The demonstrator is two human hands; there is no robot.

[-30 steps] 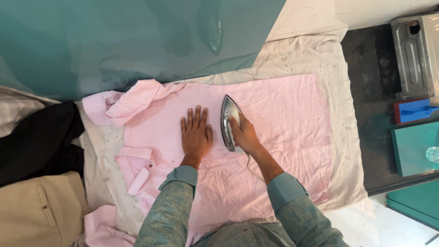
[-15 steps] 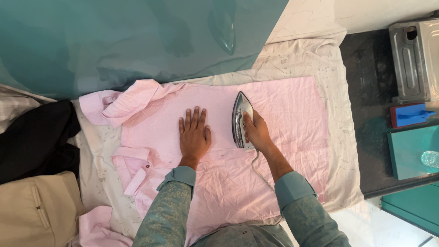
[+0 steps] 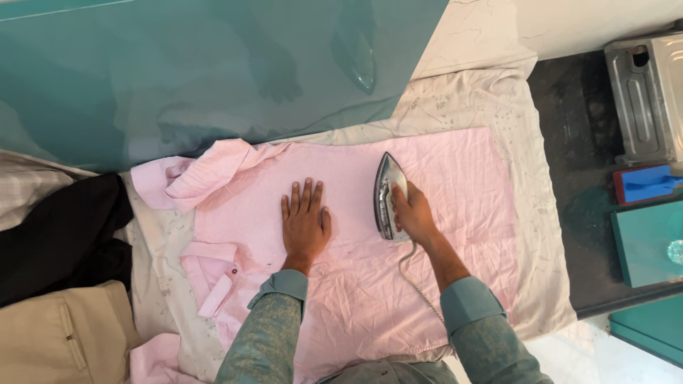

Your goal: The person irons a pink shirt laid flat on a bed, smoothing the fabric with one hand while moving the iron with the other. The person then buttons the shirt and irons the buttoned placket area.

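A pink shirt point(image 3: 455, 171) lies spread flat on a cream padded cloth point(image 3: 530, 142), its collar and one sleeve bunched at the left. My left hand point(image 3: 304, 222) presses palm down on the shirt, fingers spread and pointing away from me. My right hand point(image 3: 413, 213) grips the handle of a silver iron point(image 3: 388, 192), which rests sole down on the shirt just right of the left hand, tip pointing away. The iron's cord point(image 3: 416, 274) trails back toward me over the wrinkled near part of the shirt.
A glossy teal wall panel point(image 3: 178, 71) rises behind the cloth. Folded black point(image 3: 57, 235) and beige point(image 3: 64, 334) garments lie at the left. At the right are a dark counter point(image 3: 569, 107), a metal box point(image 3: 644, 92), a blue and red brush point(image 3: 647, 183) and a teal block point(image 3: 651, 242).
My right hand has slid the iron to the right across the shirt, away from my left hand. The left hand has stayed pressed in place.
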